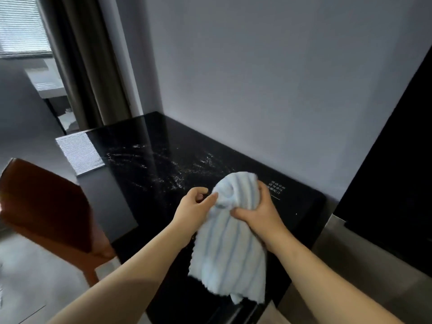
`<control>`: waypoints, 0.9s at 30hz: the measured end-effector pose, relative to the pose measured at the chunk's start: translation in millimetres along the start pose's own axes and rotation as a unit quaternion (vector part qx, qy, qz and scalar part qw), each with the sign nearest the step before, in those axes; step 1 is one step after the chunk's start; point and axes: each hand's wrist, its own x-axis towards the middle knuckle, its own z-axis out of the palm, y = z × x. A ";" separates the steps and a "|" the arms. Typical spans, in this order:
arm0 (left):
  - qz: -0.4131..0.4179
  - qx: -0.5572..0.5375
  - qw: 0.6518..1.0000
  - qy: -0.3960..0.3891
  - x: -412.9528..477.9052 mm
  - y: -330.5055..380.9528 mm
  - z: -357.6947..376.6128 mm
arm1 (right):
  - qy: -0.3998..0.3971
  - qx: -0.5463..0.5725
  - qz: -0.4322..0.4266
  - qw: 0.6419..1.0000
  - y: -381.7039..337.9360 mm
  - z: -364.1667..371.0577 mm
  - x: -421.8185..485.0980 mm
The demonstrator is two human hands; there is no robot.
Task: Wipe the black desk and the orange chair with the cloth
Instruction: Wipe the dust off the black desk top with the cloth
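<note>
A white cloth with pale blue stripes (230, 249) hangs above the glossy black desk (149, 164). My right hand (259, 211) grips the cloth's bunched upper part. My left hand (194, 204) pinches a fold of the cloth at its left edge with thumb and fingers. The cloth's lower end dangles over the desk's near edge. Wet smear marks streak the desk's middle. The orange chair (46, 204) stands at the left, its back leaning towards the desk's left side.
A grey wall (268, 90) backs the desk. A tall black panel (397, 171) rises at the right. Dark curtains (86, 66) and a window with blinds (21, 26) are at the far left. The light floor (42, 281) lies below the chair.
</note>
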 end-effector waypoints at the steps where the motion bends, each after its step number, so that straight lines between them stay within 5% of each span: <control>1: 0.001 0.030 1.000 0.002 13.3 -2.1 11.5 | 0.047 -0.046 -0.005 0.998 7.3 -15.5 18.1; 6: 0.049 0.276 0.957 -0.075 67.4 -17.6 61.7 | 0.167 -0.234 0.044 0.957 35.6 -91.9 86.3; 10: 0.047 0.409 0.907 -0.093 105.3 -34.8 104.9 | 0.252 -0.411 -0.007 0.876 51.9 -130.5 138.6; 14: 0.027 0.487 0.864 -0.125 127.3 -54.8 127.4 | 0.132 -0.569 0.092 0.807 87.3 -147.4 168.8; 18: -0.035 0.500 0.848 -0.172 140.4 -67.4 138.1 | -0.003 -0.491 0.187 0.851 130.3 -156.2 172.9; 23: -0.041 0.536 0.819 -0.200 143.8 -70.9 145.4 | 0.041 -0.608 0.074 0.789 132.4 -144.2 161.3; 27: -0.037 0.532 0.824 -0.191 145.1 -67.8 143.9 | -0.042 -0.494 -0.016 0.868 129.3 -139.3 139.7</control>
